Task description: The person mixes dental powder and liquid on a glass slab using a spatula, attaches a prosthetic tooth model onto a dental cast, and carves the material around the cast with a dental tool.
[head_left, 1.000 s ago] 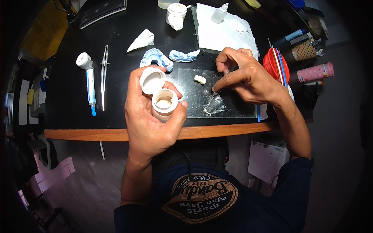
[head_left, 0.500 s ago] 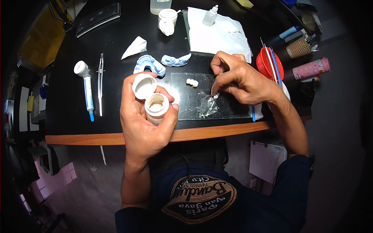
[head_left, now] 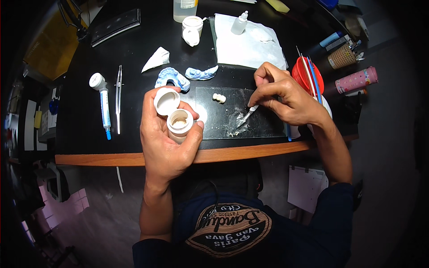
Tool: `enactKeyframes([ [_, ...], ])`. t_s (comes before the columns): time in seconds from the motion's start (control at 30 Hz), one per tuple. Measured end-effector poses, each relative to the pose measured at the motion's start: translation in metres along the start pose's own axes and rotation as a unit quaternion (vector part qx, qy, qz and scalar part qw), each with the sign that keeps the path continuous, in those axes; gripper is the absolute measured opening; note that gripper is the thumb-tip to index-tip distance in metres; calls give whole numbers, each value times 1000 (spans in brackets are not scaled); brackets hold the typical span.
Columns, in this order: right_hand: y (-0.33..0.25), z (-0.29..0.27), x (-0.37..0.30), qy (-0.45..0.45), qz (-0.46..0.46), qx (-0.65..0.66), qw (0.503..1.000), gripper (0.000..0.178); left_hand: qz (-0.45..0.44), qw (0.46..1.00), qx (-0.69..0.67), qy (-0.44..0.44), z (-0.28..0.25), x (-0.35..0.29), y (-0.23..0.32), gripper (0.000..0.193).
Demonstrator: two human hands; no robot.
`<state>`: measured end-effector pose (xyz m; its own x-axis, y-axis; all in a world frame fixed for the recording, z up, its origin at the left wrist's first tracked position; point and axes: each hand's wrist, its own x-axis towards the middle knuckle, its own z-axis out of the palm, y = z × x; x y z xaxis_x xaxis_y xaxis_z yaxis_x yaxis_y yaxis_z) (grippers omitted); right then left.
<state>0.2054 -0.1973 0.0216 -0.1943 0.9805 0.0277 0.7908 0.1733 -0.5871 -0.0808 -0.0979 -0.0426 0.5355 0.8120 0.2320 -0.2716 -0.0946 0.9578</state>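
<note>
My left hand (head_left: pixel 161 145) is wrapped round a small white jar (head_left: pixel 181 126), its hinged lid (head_left: pixel 167 102) flipped up and pale powder inside. A thin metal spatula (head_left: pixel 251 112) is pinched in my right hand (head_left: pixel 288 96), its tip down on a clear glass slab (head_left: pixel 270 127). Under the tip lie a glossy clear smear (head_left: pixel 234 120) and whitish crumbs. Farther back on the slab rests a small group of joined white tooth crowns (head_left: pixel 219 98). Behind my left fingers sit a blue arch-shaped dental impression (head_left: pixel 171 76) and a smaller blue piece (head_left: pixel 202 73).
Tweezers (head_left: pixel 119 98) and a blue-tipped syringe (head_left: pixel 105 114) lie at the left. Behind are a lidded white pot (head_left: pixel 192 27), a white sheet (head_left: pixel 228 49) and a dropper bottle (head_left: pixel 239 24). A red bowl (head_left: pixel 301 73) with sticks stands right of my right hand.
My right hand has shifted slightly right, and more of the spatula now shows. Its tip stays by the smear. The left hand still holds the jar in nearly the same place.
</note>
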Motion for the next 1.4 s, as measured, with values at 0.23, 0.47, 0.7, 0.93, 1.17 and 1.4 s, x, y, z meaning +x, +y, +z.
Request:
enactKeyframes([
  [0.23,-16,2,-20,74,40,25,996,24,33,999,41,-5,1,0,-3,59],
  [0.47,-39,2,-17,128,53,46,989,21,58,996,66,-16,3,0,-6,60],
  [0.7,-56,23,-36,201,106,-72,971,14,57,997,47,-5,3,-2,-5,59],
  [0.93,-71,70,-66,267,116,-191,937,12,30,998,31,-35,0,-3,-3,65],
  [1.17,-82,81,-74,305,137,-110,936,20,55,997,39,-27,0,-3,-5,63],
  [1.4,-96,89,-75,278,110,-104,949,31,32,999,24,-24,2,-5,0,63],
])
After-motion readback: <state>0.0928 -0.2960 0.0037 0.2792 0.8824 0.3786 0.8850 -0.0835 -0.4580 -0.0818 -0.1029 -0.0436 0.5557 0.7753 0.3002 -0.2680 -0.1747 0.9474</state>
